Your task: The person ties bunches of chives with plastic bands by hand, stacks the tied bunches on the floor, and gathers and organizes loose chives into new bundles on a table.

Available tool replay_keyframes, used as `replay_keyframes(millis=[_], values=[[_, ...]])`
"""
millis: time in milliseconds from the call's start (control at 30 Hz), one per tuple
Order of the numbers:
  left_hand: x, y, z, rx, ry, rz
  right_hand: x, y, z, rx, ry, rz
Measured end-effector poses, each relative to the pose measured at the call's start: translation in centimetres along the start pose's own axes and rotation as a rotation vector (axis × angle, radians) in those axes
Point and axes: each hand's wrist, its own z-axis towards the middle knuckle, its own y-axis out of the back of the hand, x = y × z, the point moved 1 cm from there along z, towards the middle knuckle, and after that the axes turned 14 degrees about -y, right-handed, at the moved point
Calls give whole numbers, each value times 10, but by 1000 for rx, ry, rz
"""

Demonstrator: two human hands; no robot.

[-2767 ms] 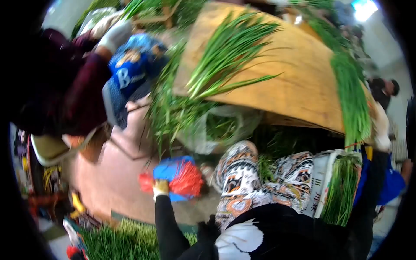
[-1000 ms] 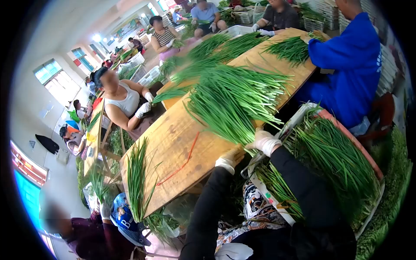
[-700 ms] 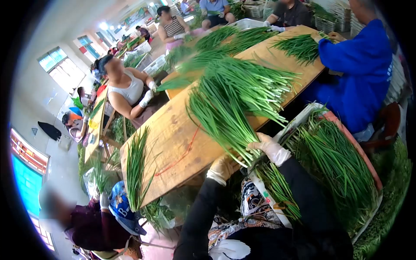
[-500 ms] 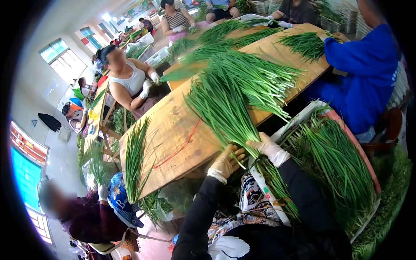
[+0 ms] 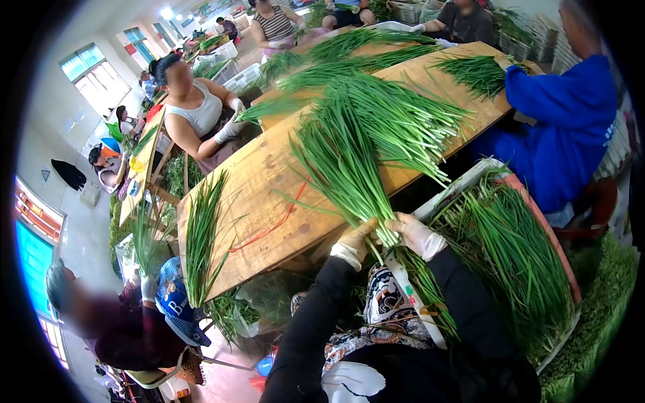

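Observation:
A bunch of long green garlic chives [image 5: 346, 164] lies over the near edge of the wooden table [image 5: 265, 195], its pale stem ends toward me. My left hand [image 5: 355, 243], in a whitish glove, closes round the left side of the stem ends. From the right, my gloved right hand [image 5: 415, 235] grips the same stems, its fingers partly hidden behind them. The cut white ends show between the two hands. Just beyond, a larger pile of chives [image 5: 410, 124] spreads across the table with its white stems to the right.
A crate of loose chives [image 5: 514, 248] with a pinkish rim stands at my right. A small bunch [image 5: 205, 235] and a red string [image 5: 279, 218] lie on the table's left. A person in blue [image 5: 561, 127] sits right; a person in a white top [image 5: 201, 117] works opposite.
Both hands have closed in round the stem ends; the left fingers were spread before. The stem ends now sit gathered between the hands. The view has shifted slightly.

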Motion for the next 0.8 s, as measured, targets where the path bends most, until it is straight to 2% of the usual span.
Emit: replay_keyframes(millis=[100, 133, 167, 233, 267, 300, 367, 400, 433, 467, 500, 567, 600, 633, 667, 700, 733, 767, 800], values=[[-6, 0, -5, -40, 40, 114, 3, 0, -10, -34, -54, 20], [-7, -6, -8, -6, -18, 146, 6, -3, -14, -80, -92, 39], [-9, -13, -10, -6, -21, 146, 4, 1, -9, -5, -114, -114], [-15, -26, -12, 64, 53, 71, -8, -6, 7, -68, 60, -390], [-14, -15, -6, 177, 131, 142, -15, -11, 13, -68, 41, -401], [-5, -19, -1, -44, 80, 198, -13, -19, 6, -35, -71, -435], [-12, -28, -4, -37, 99, 88, -11, -49, -16, -269, 152, -781], [-17, -43, -16, -16, -30, -30, -15, -47, -18, -233, 161, -846], [-20, -43, -20, -6, -16, -36, -11, -49, -22, -200, 174, -909], [-21, -42, -23, 26, -55, 6, 0, -51, -30, -18, 95, -866], [-21, -41, -26, 57, -96, 48, 11, -41, -38, 31, -15, -1013], [-30, -47, -35, 63, -154, 145, 26, -7, -21, 134, -64, -660], [-29, -47, -37, 131, -178, 97, 45, -29, -37, 71, 186, -357], [-25, -49, -38, 201, -200, 49, 49, -31, -31, -164, 281, -291], [-19, -54, -37, 98, -147, 188, 58, -39, -24, -19, 303, -373], [-15, -63, -39, 138, -147, 202, 71, -61, -20, 125, 324, -454], [-9, -67, -31, 78, -274, 333, 70, -68, -6, -5, 409, -439], [-6, -69, -24, 17, -402, 462, 76, -73, 1, -207, 486, -567], [-26, -83, -17, 100, -478, 338, 89, -83, 5, -226, 528, -484]])
